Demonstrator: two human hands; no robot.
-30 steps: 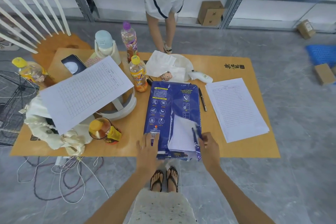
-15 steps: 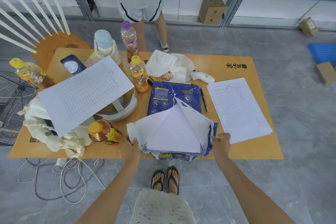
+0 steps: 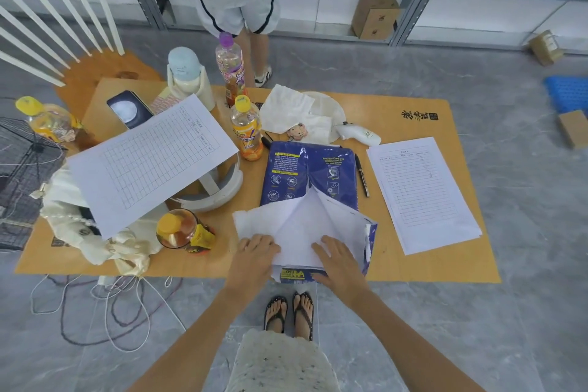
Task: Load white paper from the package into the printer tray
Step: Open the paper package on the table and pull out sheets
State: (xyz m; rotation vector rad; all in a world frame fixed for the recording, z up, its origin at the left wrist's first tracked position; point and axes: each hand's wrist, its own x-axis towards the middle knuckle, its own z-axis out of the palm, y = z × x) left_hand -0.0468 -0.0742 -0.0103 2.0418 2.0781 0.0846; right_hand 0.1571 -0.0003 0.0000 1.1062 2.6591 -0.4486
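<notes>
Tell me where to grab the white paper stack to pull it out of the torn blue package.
Grip the stack's near short edge, coming from the table's front side, probably thumbs on top and fingers beneath. The blue package is torn open only at that end, flaps spread; its far end is still sealed. Left hand and right hand already rest there.

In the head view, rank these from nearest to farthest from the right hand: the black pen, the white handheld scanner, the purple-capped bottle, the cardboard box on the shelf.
From the right hand:
1. Black pen, just right of the blue package, beyond the hand.
2. White handheld scanner, past the pen near the table's middle.
3. Purple-capped bottle, far edge, to the left.
4. Cardboard box, on the shelf behind the table.
</notes>
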